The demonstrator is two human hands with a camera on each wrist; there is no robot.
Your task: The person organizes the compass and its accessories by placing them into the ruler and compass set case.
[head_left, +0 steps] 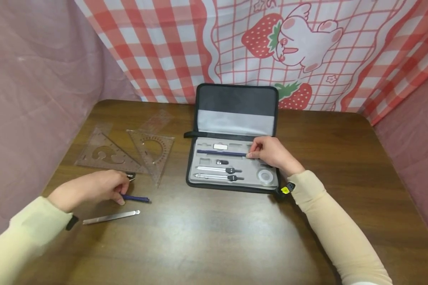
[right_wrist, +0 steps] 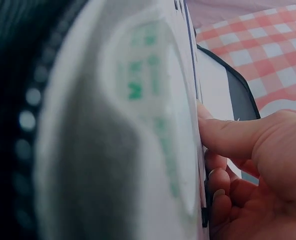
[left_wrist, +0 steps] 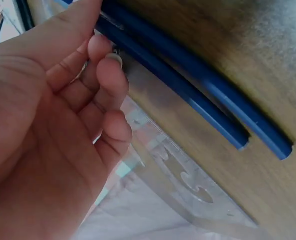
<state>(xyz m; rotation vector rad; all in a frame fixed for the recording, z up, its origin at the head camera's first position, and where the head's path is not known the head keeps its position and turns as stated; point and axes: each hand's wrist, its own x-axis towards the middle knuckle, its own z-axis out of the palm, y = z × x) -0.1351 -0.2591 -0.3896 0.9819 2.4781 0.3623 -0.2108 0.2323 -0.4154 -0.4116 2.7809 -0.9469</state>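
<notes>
My left hand [head_left: 101, 186] pinches two blue pencils [head_left: 137, 198] just above the table at left; the left wrist view shows their shafts [left_wrist: 188, 95] side by side beyond the thumb. A silver metal instrument [head_left: 112, 217] lies in front of this hand. Behind its fingers a small black and metal piece [head_left: 130, 176] is partly hidden. My right hand [head_left: 272, 153] reaches over the open black zip case [head_left: 232, 189] and pinches the right end of another blue pencil [head_left: 221, 152] lying along its grey tray. In the right wrist view the thumb and curled fingers [right_wrist: 228, 135] meet the tray.
Two compasses [head_left: 214, 177], a small sharpener [head_left: 222, 162], a white eraser [head_left: 220, 147] and a round clear container [head_left: 265, 177] sit in the tray. Clear set squares [head_left: 151, 152] lie left of the case. A checked cloth [head_left: 171, 47] hangs behind the table.
</notes>
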